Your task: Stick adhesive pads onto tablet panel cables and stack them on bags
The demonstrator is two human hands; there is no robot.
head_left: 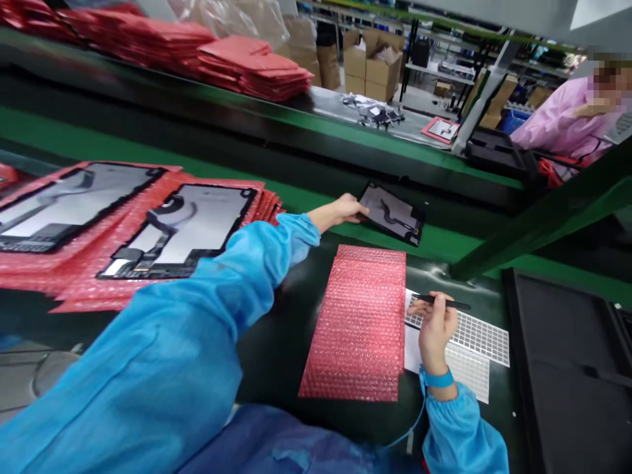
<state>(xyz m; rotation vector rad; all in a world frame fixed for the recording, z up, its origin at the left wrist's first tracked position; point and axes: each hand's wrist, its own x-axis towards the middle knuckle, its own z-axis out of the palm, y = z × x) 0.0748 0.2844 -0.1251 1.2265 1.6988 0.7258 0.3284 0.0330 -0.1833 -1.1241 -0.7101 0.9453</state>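
Note:
My left hand (342, 210) reaches forward across the bench and grips the near left edge of a dark tablet panel (395, 214) lying on the green belt edge. My right hand (435, 327) is closed on black tweezers (442, 301), held over white label sheets (476, 339). A red bubble-wrap bag (363, 322) lies flat on the dark bench between my two arms. Both sleeves are blue.
Red bubble bags with tablet panels on top (182, 230) are stacked at left. More red bags (251, 69) pile on the far shelf. A black tray (563, 368) sits at right. Another person in pink (567, 122) works at far right, behind cardboard boxes (370, 66).

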